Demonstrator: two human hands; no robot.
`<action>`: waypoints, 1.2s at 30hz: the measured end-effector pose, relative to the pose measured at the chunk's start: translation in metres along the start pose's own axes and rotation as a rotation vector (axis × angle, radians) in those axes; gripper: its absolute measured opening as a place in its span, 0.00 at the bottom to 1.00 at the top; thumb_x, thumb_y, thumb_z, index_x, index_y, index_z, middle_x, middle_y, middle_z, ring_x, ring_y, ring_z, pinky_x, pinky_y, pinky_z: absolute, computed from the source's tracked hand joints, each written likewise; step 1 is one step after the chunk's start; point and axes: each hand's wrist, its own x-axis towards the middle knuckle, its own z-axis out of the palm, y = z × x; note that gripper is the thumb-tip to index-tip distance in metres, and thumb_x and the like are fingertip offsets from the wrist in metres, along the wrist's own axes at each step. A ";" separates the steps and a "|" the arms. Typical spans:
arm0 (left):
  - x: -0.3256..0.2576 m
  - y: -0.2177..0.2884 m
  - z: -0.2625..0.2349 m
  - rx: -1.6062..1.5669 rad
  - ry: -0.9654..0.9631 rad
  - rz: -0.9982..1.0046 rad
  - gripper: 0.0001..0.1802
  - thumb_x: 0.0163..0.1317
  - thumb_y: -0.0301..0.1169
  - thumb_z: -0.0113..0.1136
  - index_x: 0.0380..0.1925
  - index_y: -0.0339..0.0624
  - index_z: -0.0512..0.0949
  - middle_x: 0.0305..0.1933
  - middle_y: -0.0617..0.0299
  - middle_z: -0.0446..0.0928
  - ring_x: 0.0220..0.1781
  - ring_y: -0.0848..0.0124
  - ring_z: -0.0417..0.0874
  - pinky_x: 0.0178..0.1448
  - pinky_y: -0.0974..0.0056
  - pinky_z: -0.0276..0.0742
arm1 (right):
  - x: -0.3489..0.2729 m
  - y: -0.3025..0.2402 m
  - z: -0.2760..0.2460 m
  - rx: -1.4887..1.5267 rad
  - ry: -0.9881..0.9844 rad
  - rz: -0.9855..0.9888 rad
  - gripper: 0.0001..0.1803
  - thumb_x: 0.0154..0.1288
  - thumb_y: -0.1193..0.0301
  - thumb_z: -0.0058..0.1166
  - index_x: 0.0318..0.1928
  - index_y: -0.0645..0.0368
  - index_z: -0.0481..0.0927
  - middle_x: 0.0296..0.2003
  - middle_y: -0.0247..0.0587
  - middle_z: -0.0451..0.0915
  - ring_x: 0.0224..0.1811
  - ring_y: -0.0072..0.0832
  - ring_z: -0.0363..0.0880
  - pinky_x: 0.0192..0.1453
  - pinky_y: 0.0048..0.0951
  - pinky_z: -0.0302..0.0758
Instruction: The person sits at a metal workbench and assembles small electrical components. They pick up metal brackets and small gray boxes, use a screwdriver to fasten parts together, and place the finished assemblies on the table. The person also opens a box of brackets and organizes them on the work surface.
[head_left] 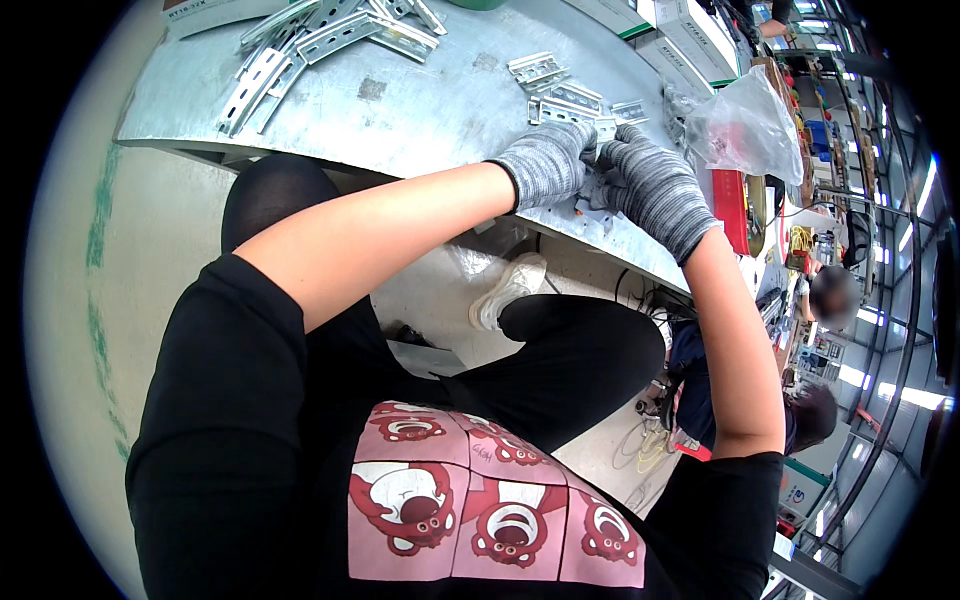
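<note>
Both my hands wear grey knit gloves and meet at the near edge of a metal worktable (pixel 420 110). My left hand (pixel 548 162) and my right hand (pixel 655 185) close together on a small slotted metal bracket (pixel 603 130) between them. Just beyond my fingers lie a few more short slotted brackets (pixel 560 100). What my fingertips hold under the bracket is hidden.
A heap of longer slotted metal rails (pixel 300 50) lies at the table's far left. A clear plastic bag (pixel 745 125) with small parts sits to the right, by a red box (pixel 733 205). Cardboard boxes (pixel 690 30) stand behind. Other people (pixel 815 410) are at the right.
</note>
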 end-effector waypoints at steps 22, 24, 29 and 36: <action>-0.012 -0.002 0.004 0.437 0.003 0.238 0.21 0.59 0.43 0.63 0.44 0.37 0.77 0.48 0.48 0.75 0.54 0.53 0.76 0.60 0.53 0.73 | -0.042 0.015 0.000 0.555 0.678 0.126 0.10 0.64 0.73 0.59 0.46 0.58 0.80 0.29 0.32 0.77 0.29 0.19 0.73 0.35 0.25 0.74; -0.011 -0.003 0.010 0.430 0.034 0.255 0.21 0.56 0.40 0.65 0.44 0.37 0.77 0.49 0.48 0.75 0.54 0.53 0.76 0.61 0.53 0.73 | -0.071 0.018 0.005 0.838 0.825 0.265 0.10 0.67 0.74 0.55 0.47 0.56 0.80 0.27 0.27 0.72 0.28 0.15 0.69 0.31 0.22 0.72; -0.010 -0.002 0.012 0.404 0.032 0.202 0.21 0.54 0.39 0.66 0.45 0.39 0.79 0.47 0.48 0.75 0.53 0.53 0.77 0.62 0.53 0.73 | -0.118 0.018 0.015 1.294 1.063 -0.122 0.24 0.61 0.83 0.47 0.59 0.61 0.69 0.39 0.33 0.69 0.39 0.24 0.75 0.50 0.31 0.80; -0.018 -0.002 0.016 0.398 0.091 0.199 0.15 0.53 0.38 0.66 0.38 0.42 0.82 0.44 0.48 0.76 0.49 0.52 0.78 0.57 0.52 0.74 | -0.116 -0.035 0.018 0.759 1.234 -0.158 0.10 0.61 0.89 0.54 0.39 0.62 0.73 0.41 0.42 0.77 0.54 0.36 0.80 0.61 0.37 0.76</action>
